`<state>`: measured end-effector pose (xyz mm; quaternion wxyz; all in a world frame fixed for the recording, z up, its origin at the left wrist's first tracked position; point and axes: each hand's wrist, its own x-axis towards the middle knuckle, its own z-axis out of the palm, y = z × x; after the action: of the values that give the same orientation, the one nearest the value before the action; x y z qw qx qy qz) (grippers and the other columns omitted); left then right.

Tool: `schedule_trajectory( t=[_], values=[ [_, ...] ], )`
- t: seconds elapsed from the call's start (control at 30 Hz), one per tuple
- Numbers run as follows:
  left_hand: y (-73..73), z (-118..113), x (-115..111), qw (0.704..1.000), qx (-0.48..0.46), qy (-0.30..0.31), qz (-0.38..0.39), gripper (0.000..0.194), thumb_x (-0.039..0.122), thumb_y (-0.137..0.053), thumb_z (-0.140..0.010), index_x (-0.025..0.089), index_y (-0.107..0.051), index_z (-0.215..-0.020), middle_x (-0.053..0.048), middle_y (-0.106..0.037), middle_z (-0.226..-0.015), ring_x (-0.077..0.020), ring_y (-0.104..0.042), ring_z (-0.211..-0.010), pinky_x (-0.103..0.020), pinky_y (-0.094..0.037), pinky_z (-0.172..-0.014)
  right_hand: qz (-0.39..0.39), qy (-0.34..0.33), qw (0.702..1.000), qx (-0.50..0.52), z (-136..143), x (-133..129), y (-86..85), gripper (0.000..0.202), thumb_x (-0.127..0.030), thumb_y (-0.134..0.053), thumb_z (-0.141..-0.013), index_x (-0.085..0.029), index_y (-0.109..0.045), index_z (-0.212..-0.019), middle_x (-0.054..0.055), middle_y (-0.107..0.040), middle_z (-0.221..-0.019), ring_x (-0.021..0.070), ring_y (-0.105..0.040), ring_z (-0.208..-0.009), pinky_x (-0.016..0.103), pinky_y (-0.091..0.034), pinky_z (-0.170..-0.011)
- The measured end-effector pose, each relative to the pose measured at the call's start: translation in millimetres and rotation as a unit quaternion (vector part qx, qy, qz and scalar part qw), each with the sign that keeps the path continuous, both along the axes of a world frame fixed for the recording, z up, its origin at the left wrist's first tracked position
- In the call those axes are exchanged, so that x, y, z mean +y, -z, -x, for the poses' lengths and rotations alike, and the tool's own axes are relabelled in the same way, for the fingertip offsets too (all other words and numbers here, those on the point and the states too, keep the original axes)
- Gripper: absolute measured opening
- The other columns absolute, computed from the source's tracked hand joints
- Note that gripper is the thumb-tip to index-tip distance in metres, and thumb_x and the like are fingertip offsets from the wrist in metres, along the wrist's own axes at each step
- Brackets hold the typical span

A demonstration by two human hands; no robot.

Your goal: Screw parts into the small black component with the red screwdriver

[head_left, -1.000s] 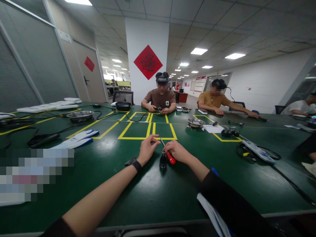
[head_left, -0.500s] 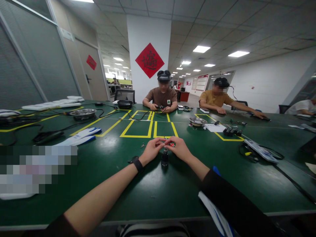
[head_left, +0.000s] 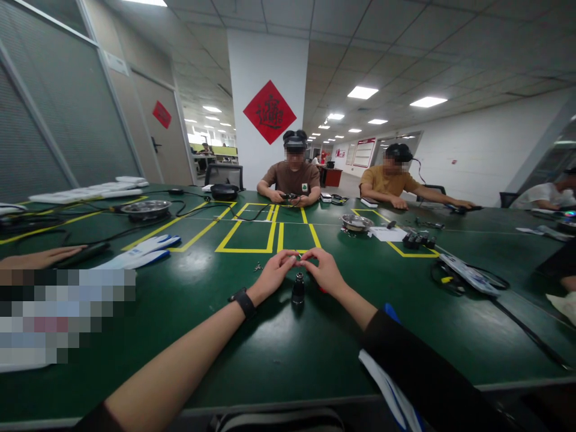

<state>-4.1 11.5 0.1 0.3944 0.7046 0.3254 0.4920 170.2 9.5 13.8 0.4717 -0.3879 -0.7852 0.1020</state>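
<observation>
My left hand (head_left: 272, 276) and my right hand (head_left: 324, 273) meet fingertip to fingertip above the green table (head_left: 252, 366). Both are closed in a pinch around a small, thin piece, too tiny to name. Just below the fingertips stands a short black cylinder (head_left: 297, 293) with a silver metal tip, upright on the table and apart from my hands. Some red thing (head_left: 323, 290) shows partly from under my right hand. To the left of my left hand lie small metal pieces (head_left: 258, 266).
White-and-blue gloves (head_left: 144, 249) lie left, beside a co-worker's hand (head_left: 42, 258). Metal bowls (head_left: 146, 209) (head_left: 357, 222), black parts (head_left: 418, 240) and a power strip (head_left: 468, 273) are further out. Another glove (head_left: 387, 384) is under my right forearm. Two people sit opposite.
A co-worker's hand has come in at the left. My hands stay pinched together; the red thing now shows lower, beneath my right hand. The far-right person's outstretched arm has drawn back a little.
</observation>
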Motion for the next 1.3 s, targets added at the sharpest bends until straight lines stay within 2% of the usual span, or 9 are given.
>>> schedule_trajectory(
  t=[0.07,0.17,0.23,0.33,0.47,0.57,0.63,0.87,1.3],
  values=[
    [-4.3,6.9,-4.2,0.999,0.024,0.044,0.014,0.036,0.041,-0.049,-0.082,0.015,-0.055,-0.107,-0.008,-0.063,-0.098,-0.0173,-0.058,-0.090,-0.030,-0.044,-0.083,-0.005,0.009,1.000,0.013,-1.1,0.1,-1.0,0.006,-0.022,-0.060,-0.076,-0.018,-0.062,-0.079,0.003,-0.063,-0.080,0.0166,-0.056,-0.078,0.030,-0.041,-0.074],
    [-8.9,14.0,-13.7,0.982,0.139,0.130,-0.003,0.050,0.040,-0.070,-0.064,0.015,-0.055,-0.104,-0.005,-0.060,-0.094,-0.0167,-0.056,-0.086,-0.028,-0.043,-0.078,-0.006,0.016,1.000,0.015,-3.7,-0.3,-3.3,0.006,-0.022,-0.059,-0.076,-0.017,-0.062,-0.079,0.003,-0.062,-0.079,0.0163,-0.056,-0.077,0.030,-0.042,-0.073],
    [-10.1,14.1,-18.1,0.968,0.208,0.144,-0.010,0.054,0.041,-0.075,-0.055,0.014,-0.057,-0.099,-0.002,-0.059,-0.087,-0.0150,-0.054,-0.079,-0.025,-0.042,-0.070,-0.009,0.016,1.000,0.010,-5.1,-0.9,-5.4,0.006,-0.022,-0.059,-0.076,-0.017,-0.062,-0.079,0.003,-0.062,-0.079,0.0165,-0.056,-0.077,0.030,-0.042,-0.073],
    [-9.3,12.5,-16.4,0.961,0.243,0.128,-0.009,0.047,0.044,-0.073,-0.058,0.013,-0.058,-0.091,0.000,-0.057,-0.077,-0.0125,-0.051,-0.068,-0.023,-0.039,-0.061,-0.041,0.034,0.999,0.002,-6.5,-2.5,-9.4,0.005,-0.023,-0.059,-0.077,-0.018,-0.061,-0.079,0.004,-0.062,-0.080,0.0180,-0.054,-0.081,0.031,-0.042,-0.075],
    [-4.1,19.1,-3.8,0.973,0.219,0.056,-0.036,0.039,0.038,-0.069,-0.064,0.014,-0.059,-0.093,0.001,-0.056,-0.075,-0.0123,-0.050,-0.070,-0.023,-0.040,-0.064,-0.090,0.041,0.995,-0.016,-7.0,-6.4,-14.6,0.006,-0.024,-0.057,-0.080,-0.019,-0.061,-0.081,0.004,-0.061,-0.082,0.0192,-0.052,-0.086,0.033,-0.041,-0.079],
    [1.0,24.9,2.9,0.979,0.202,0.005,-0.035,0.035,0.034,-0.066,-0.068,0.014,-0.058,-0.096,-0.002,-0.060,-0.086,-0.0141,-0.053,-0.077,-0.025,-0.042,-0.071,-0.098,-0.019,0.990,-0.100,-5.1,-10.0,-15.6,0.005,-0.024,-0.059,-0.080,-0.019,-0.061,-0.081,0.004,-0.061,-0.083,0.0185,-0.052,-0.086,0.032,-0.041,-0.079],
    [2.8,25.8,3.9,0.980,0.199,-0.005,-0.024,0.034,0.034,-0.063,-0.070,0.014,-0.058,-0.097,-0.003,-0.061,-0.089,-0.0145,-0.054,-0.077,-0.026,-0.043,-0.071,-0.098,-0.058,0.979,-0.172,-2.3,-12.2,-14.8,0.004,-0.023,-0.059,-0.080,-0.019,-0.061,-0.081,0.004,-0.061,-0.084,0.0179,-0.051,-0.087,0.031,-0.041,-0.078],
    [-0.6,21.9,-1.9,0.985,0.162,0.054,0.001,0.030,0.033,-0.063,-0.071,0.012,-0.058,-0.092,-0.001,-0.059,-0.079,-0.0121,-0.053,-0.070,-0.025,-0.043,-0.068,-0.125,-0.042,0.950,-0.283,5.2,-14.5,-11.4,0.008,-0.022,-0.053,-0.083,-0.018,-0.060,-0.084,0.005,-0.062,-0.086,0.0176,-0.052,-0.088,0.029,-0.040,-0.077],
    [2.4,20.6,-0.3,0.989,0.117,0.080,0.032,0.028,0.030,-0.068,-0.067,0.013,-0.059,-0.087,0.001,-0.060,-0.075,-0.0115,-0.055,-0.069,-0.024,-0.044,-0.068,-0.128,-0.027,0.952,-0.278,1.0,-10.6,-8.0,0.012,-0.022,-0.051,-0.085,-0.019,-0.063,-0.085,0.004,-0.064,-0.086,0.0142,-0.058,-0.083,0.025,-0.040,-0.075]
  ],
)
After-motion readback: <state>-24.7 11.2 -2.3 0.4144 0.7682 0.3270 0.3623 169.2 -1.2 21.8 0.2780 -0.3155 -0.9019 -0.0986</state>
